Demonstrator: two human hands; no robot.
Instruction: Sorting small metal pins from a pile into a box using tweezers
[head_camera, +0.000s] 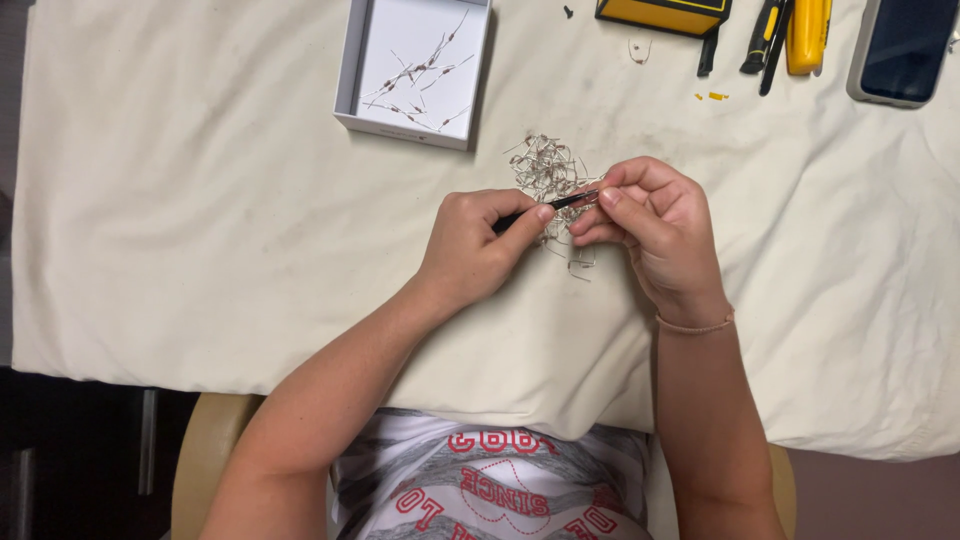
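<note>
Left hand (470, 245) pinched narrow on thin black probe (545, 207), tip pointing right. Right hand (650, 222) closed on small wire component, too small to make out, touching probe tip. Loose heap of wire-leaded components (545, 168) on cloth-covered surface (200, 220) just beyond both hands. Far left: white tray (350, 60) with more components.

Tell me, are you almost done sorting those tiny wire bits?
Not nearly. A few straightened pieces already lie in the white box. The left hand holds a thin black tool against one piece pinched in the right hand. A tangled pile remains on the cloth.
</note>
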